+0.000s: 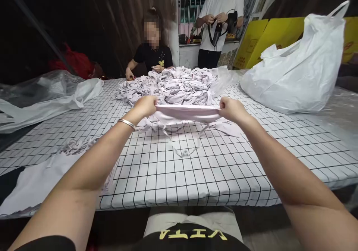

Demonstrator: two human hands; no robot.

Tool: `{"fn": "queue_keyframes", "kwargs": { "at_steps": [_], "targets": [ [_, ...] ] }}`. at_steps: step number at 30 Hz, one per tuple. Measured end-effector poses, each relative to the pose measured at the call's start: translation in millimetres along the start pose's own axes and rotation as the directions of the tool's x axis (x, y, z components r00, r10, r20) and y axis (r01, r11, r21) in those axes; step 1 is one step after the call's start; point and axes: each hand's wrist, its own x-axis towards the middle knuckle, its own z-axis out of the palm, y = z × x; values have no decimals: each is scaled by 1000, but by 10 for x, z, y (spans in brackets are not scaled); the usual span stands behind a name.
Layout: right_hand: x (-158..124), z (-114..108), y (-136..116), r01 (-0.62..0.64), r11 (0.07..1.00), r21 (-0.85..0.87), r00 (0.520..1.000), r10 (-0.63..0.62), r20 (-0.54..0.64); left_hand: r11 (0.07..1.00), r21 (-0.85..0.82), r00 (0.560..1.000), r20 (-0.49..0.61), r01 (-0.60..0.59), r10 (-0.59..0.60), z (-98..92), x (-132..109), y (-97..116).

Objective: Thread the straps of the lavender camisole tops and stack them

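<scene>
My left hand (145, 105) and my right hand (231, 108) each pinch one end of a pale lilac fabric piece (188, 111), stretched flat between them above the table. Thin straps (184, 146) hang from it and trail on the checked tablecloth (195, 176). A silver bangle sits on my left wrist. Just behind the stretched piece lies a large heap of similar pale garments (173, 85).
A stack of flat pale pieces (41, 180) lies at the near left edge. A big white plastic bag (296, 68) stands at the right, clear plastic sheeting (47, 94) at the left. One person sits across the table; another stands behind holding black straps.
</scene>
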Motion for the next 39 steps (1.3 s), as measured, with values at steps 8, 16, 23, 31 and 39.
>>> {"fn": "queue_keyframes", "kwargs": {
  "at_steps": [8,16,23,31,39],
  "targets": [
    [-1219,557,692,-39,956,290,812,-139,567,967,-181,892,384,-181,239,733,-1367,-102],
    [-1056,803,593,138,846,515,852,-366,374,917,-371,929,264,-150,259,1277,-1179,-101],
    [-582,1020,478,83,944,318,693,-284,662,925,-379,899,399,-16,178,1386,-974,-146],
    [-581,739,719,-186,697,693,599,-478,642,509,-820,817,469,262,336,1203,-1070,-377],
    [-698,783,778,-273,737,618,587,-381,714,575,-749,679,611,329,407,1122,-1118,-442]
  ]
}}
